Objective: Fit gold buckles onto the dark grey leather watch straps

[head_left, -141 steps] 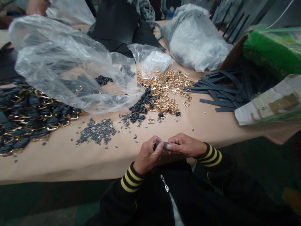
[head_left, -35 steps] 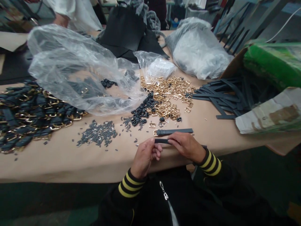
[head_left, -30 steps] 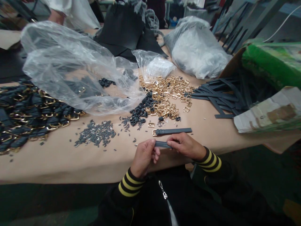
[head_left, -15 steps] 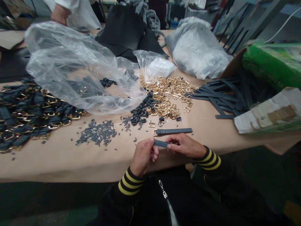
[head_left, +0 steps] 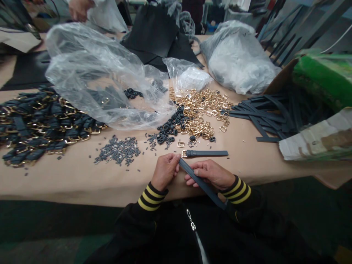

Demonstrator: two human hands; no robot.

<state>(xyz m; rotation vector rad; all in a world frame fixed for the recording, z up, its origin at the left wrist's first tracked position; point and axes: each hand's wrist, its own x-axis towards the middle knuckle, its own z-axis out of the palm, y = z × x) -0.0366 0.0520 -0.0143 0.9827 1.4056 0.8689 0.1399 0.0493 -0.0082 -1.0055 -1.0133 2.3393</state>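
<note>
A dark grey strap (head_left: 202,184) runs slantwise between my hands, its far end up by my left fingertips and its near end over my right cuff. My left hand (head_left: 165,170) pinches the far end between thumb and fingers. Around the strap's middle, my right hand (head_left: 209,173) has its thumb and fingers closed. Just beyond them lies a second strap (head_left: 207,153) with a gold buckle (head_left: 186,153) at its left end. A single gold buckle (head_left: 180,144) rests a little farther off, near a heap of gold buckles (head_left: 199,117) and dark loops (head_left: 167,130).
Small dark pieces (head_left: 119,150) are scattered at left, beside a large pile of buckled straps (head_left: 44,124). Clear plastic bags (head_left: 93,69) lie behind. Loose straps (head_left: 261,113) spill from a box (head_left: 316,135) at right. Another person's hand (head_left: 80,9) shows at the back left.
The strap in my hands has swung from nearly level to a slant, and much more of its length now shows. My right hand has shifted slightly left. The whole view has moved a little.
</note>
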